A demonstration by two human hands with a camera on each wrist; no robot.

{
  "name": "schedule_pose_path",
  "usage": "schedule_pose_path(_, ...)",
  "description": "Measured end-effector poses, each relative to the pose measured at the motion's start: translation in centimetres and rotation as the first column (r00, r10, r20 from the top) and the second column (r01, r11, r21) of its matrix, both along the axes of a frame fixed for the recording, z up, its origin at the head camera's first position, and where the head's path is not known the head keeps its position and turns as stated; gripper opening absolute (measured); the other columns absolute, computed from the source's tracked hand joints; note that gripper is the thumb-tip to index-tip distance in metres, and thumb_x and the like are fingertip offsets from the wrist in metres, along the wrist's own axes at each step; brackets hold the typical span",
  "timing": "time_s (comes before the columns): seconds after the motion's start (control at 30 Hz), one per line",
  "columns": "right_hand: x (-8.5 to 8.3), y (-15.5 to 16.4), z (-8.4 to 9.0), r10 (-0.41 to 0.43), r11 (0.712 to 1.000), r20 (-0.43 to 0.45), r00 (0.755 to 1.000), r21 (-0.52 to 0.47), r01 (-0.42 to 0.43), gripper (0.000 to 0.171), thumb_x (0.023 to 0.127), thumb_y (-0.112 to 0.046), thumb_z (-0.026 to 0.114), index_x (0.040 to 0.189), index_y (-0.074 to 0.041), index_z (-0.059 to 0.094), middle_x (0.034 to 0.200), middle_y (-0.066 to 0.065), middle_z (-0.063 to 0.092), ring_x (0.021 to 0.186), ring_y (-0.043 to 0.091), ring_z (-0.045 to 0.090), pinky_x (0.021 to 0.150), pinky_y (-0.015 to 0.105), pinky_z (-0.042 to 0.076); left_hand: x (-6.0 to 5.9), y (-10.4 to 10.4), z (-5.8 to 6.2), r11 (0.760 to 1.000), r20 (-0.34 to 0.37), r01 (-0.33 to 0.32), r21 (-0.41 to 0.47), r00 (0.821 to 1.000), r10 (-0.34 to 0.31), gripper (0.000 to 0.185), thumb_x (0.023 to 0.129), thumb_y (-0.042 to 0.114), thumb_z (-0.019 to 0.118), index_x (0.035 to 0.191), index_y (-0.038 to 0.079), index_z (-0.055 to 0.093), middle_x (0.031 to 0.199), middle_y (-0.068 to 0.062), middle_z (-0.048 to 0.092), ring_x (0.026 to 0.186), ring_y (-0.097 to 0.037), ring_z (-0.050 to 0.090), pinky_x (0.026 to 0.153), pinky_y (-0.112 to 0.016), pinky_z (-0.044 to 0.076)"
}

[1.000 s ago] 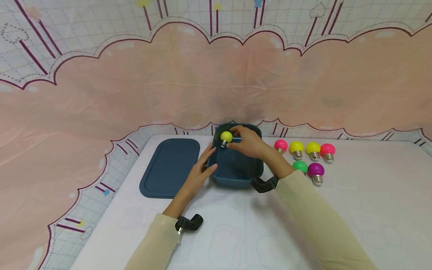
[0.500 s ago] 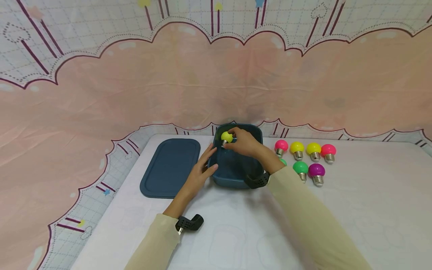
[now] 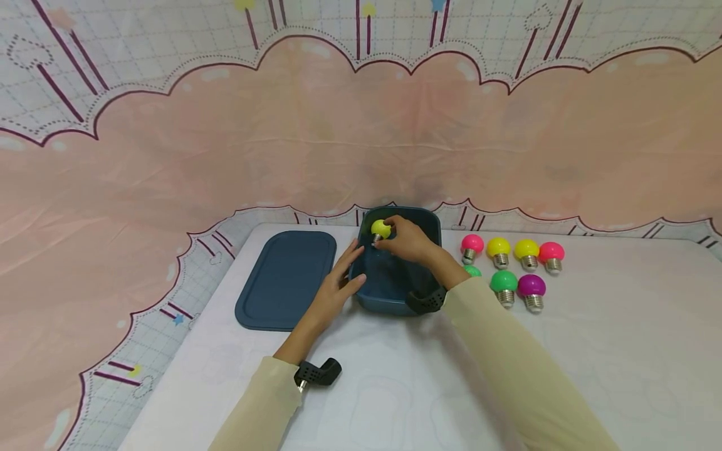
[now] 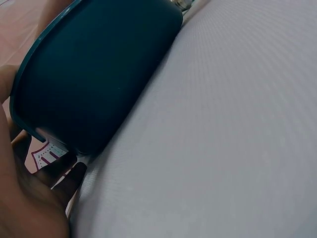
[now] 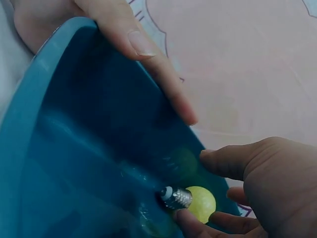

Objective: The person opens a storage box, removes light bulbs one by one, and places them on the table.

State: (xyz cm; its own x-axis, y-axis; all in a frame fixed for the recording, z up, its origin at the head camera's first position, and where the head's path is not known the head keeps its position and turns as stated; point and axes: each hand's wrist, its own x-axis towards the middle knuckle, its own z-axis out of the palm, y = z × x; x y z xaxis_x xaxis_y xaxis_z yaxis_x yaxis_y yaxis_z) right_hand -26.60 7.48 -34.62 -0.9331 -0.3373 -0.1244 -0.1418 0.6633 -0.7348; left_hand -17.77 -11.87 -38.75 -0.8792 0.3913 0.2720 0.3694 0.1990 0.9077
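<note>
Head view: right hand (image 3: 407,241) pinches yellow bulb (image 3: 380,228) inside blue tub (image 3: 389,295) — left hand (image 3: 337,289) flat against tub side.

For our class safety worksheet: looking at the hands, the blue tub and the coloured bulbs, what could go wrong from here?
1. The right hand pinches the yellow bulb only at its fingertips above the blue tub; it might slip and drop.
2. The left hand merely rests against the tub's side, so a knock could shift it.
3. The right sleeve lies close to the green bulb and may nudge it.
</note>
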Motion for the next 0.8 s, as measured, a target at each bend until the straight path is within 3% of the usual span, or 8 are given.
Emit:
schedule_pose_path(0.47,-0.3,-0.8,-1.0,-0.029,0.995,0.074,0.997,-0.098,0.036,0.071,0.092,-0.025,0.064,0.149,-0.004,0.026,0.136,0.022,0.045,0.096,0.028,0.063,0.089,0.042,0.049,0.0,-0.1,0.0,1.000,-0.008,-0.001,-0.009,1.000,0.001,0.053,0.100,0.006,0.047,0.149,0.001,0.028,0.158,-0.015,0.009,0.144,-0.031,0.010,0.109,-0.056,0.019)
schedule_pose_path(0.8,-1.3,-1.2,-1.4,-0.051,0.999,-0.007,0.999,0.017,0.051,0.075,0.090,-0.026,0.066,0.149,-0.002,0.026,0.136,0.024,0.040,0.113,0.033,0.049,0.096,0.045,0.044,0.1,0.0,0.2,1.000,-0.002,-0.008,-0.010,1.000,0.008,0.053,0.099,0.004,0.047,0.149,-0.001,0.028,0.158,-0.015,0.010,0.144,-0.031,0.010,0.110,-0.056,0.019)
